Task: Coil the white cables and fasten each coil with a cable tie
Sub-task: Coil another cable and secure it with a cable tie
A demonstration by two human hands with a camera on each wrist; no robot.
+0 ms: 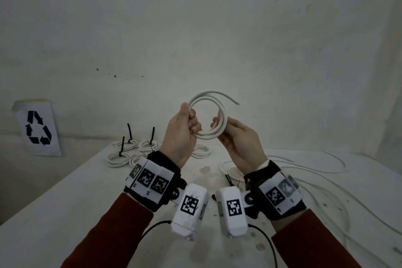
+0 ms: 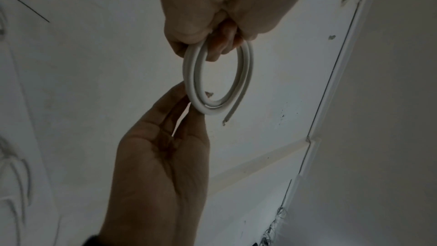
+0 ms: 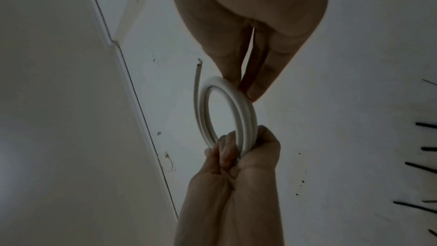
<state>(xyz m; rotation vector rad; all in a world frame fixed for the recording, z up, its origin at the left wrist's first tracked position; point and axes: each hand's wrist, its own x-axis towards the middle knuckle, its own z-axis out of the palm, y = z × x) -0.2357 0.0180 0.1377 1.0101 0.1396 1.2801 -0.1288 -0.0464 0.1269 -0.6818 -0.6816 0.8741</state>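
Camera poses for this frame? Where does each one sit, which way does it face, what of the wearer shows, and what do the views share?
Head: worn on the head, looking forward and down at the table; both wrists and the left hand show.
Left wrist: looks along the left hand toward the right hand.
Right wrist: looks along the right hand toward the left.
Shared: all three show the white cable coil held between both hands.

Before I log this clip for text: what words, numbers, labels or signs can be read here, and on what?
No words or numbers can be read.
Recycling sign, three black arrows, no lettering: on the white sheet leaning on the wall.
Black-and-white square code markers, patterns not text: on the left wristband, right wristband and both white camera boxes.
Tiny marks below the wristband markers: too small to read.
White cable coil: no print visible.
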